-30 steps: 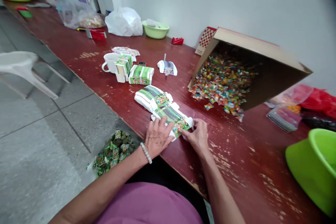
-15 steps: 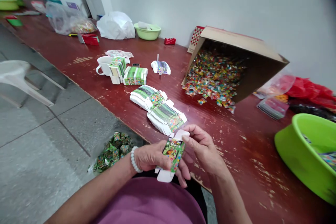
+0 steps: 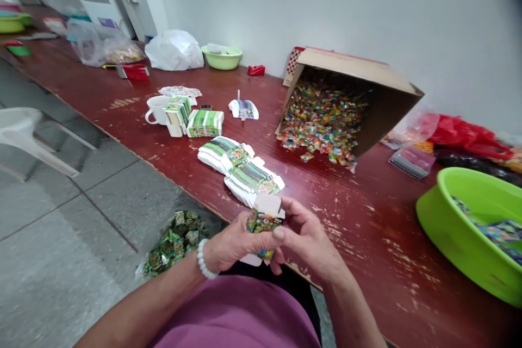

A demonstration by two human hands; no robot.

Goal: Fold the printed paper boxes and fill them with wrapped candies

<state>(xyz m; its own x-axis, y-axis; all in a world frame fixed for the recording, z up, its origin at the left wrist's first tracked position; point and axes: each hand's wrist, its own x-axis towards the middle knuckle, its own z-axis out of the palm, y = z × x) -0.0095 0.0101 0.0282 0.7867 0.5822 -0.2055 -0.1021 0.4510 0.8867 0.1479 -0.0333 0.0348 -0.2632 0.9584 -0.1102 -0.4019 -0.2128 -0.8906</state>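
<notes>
Between my two hands is a small green printed candy box (image 3: 265,221), its white end flaps sticking out above and below. My left hand (image 3: 240,240), with a pale bead bracelet at the wrist, grips the box from the left, thumb across its front. From the right, my right hand (image 3: 304,234) pinches the box's side with thumb and fingers; some fingertips are hidden behind it. Just beyond, fanned stacks of flat green cartons (image 3: 253,179) lie on the red table (image 3: 326,217). A tipped cardboard box (image 3: 391,84) spills wrapped candies (image 3: 322,119) towards the table.
A lime green basin (image 3: 444,228) with printed packets stands at the right. Banded carton bundles (image 3: 206,123) sit beside a white mug (image 3: 157,110). A bag of filled green boxes (image 3: 175,242) is below the table edge, near a white plastic stool (image 3: 28,130).
The candy box has turned and tilted, so its upper flap now stands up wide. My right hand has moved from the top flap down onto the box's side.
</notes>
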